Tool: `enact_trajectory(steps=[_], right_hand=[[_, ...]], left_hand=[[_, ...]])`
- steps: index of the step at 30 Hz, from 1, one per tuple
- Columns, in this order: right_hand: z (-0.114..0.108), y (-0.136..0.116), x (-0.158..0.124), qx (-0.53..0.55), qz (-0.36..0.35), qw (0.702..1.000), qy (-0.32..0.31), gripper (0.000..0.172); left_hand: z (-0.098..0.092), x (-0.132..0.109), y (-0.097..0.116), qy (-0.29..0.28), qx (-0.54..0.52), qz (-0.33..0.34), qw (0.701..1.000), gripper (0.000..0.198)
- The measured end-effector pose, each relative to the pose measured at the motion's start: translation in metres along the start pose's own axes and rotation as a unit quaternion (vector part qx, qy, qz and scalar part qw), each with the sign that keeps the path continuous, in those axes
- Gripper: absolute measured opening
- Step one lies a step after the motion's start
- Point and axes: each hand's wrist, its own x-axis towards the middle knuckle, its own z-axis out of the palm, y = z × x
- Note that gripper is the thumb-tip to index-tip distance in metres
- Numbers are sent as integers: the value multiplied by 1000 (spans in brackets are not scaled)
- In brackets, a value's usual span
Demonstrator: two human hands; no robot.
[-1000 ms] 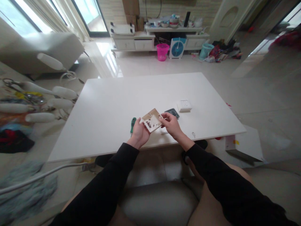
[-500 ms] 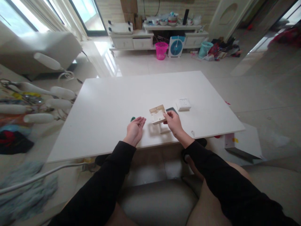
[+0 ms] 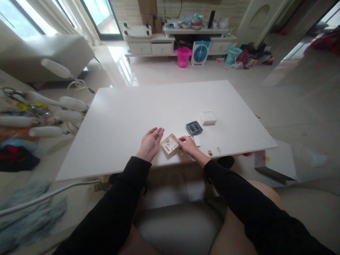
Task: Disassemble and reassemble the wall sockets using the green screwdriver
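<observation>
A beige square wall box (image 3: 169,143) lies on the white table (image 3: 127,113) near its front edge, between my hands. My right hand (image 3: 187,145) rests at the box's right side with its fingers closed on its edge. My left hand (image 3: 150,143) is held just left of the box, palm up, fingers spread and holding nothing. A dark switch insert (image 3: 194,127) lies behind my right hand, and a white socket plate (image 3: 208,118) sits beyond it to the right.
A flat white piece (image 3: 197,141) lies beside my right hand, with two tiny bits (image 3: 214,151) near the table's front edge. A rack with white rods (image 3: 53,117) stands left of the table. A pink basket (image 3: 183,57) and a fan (image 3: 200,53) stand on the floor beyond.
My left hand let go of the box and opened. My right hand carried it alone, then brought it down onto the table near the front edge. The green-handled tool is no longer visible.
</observation>
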Motion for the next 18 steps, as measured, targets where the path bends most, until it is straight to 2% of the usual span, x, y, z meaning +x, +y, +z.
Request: enact_trajectory(steps=[6, 9, 11, 15, 18], right_hand=[[10, 2, 5, -27, 0, 1000, 0, 10], [14, 1, 4, -35, -4, 999, -6, 9], [15, 0, 3, -39, -7, 999, -10, 14], [17, -5, -2, -54, -21, 998, -19, 31], [17, -12, -9, -133, -77, 988, -1, 43]], left_hand=[[0, -2, 1, -4, 6, -8, 1000, 40], [0, -3, 3, -5, 11, -14, 1000, 33], [1, -3, 3, -5, 11, -18, 1000, 29], [2, -3, 3, -4, 9, -23, 1000, 31], [1, -2, 1, -1, 9, -17, 1000, 32]])
